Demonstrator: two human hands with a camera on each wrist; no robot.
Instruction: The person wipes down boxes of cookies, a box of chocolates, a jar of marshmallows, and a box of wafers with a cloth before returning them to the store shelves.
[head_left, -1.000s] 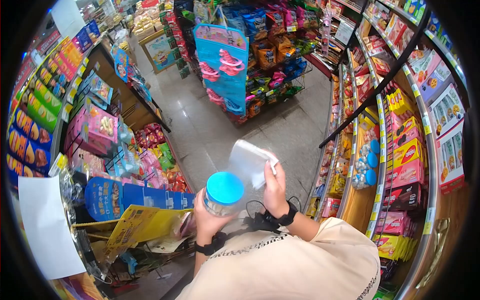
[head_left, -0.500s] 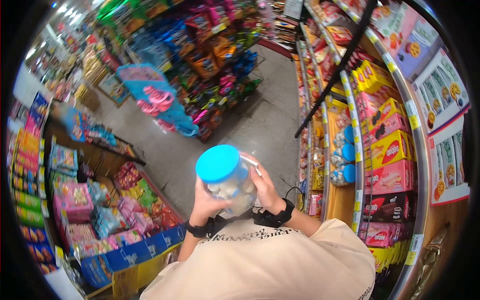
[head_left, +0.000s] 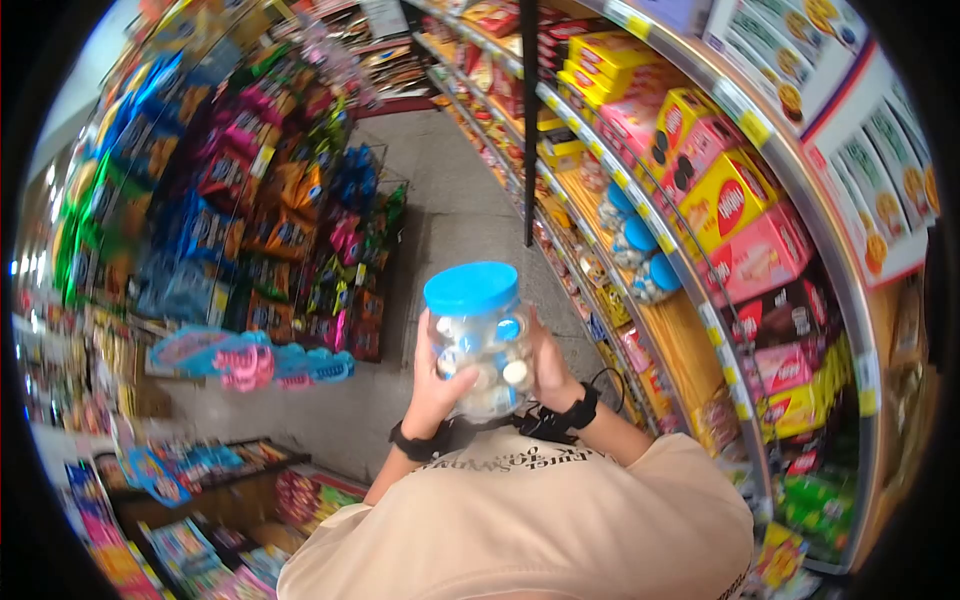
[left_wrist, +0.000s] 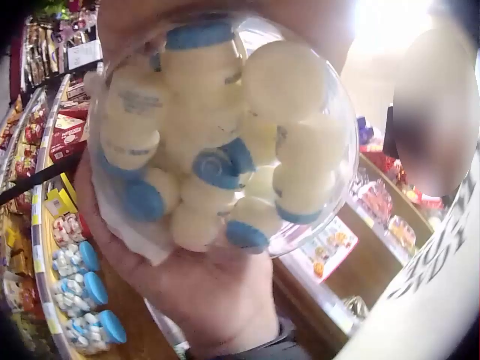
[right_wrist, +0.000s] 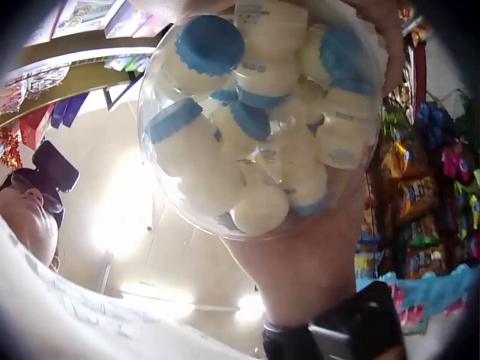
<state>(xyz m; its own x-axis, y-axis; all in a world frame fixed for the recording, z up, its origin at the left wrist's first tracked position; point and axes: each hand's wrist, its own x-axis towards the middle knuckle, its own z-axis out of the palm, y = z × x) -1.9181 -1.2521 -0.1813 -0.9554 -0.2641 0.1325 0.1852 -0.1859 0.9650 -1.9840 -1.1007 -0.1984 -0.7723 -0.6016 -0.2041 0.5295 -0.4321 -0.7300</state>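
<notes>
A clear round jar with a blue lid is held upright in front of the chest, full of small white bottles with blue caps. The left hand grips its left side, thumb across the front; the right hand holds the opposite side. In the left wrist view the jar fills the middle, with a hand and a whitish sheet against its side. The right wrist view shows the bottles through the jar from close up.
Similar blue-lidded jars stand on the right shelf beside boxed snacks. A rack of bagged snacks is at the left, with a blue hanging display below it. Grey floor lies between.
The view has swung right toward the shelves. The right hand has come onto the jar, which both hands now hold; the whitish sheet is no longer visible in the head view.
</notes>
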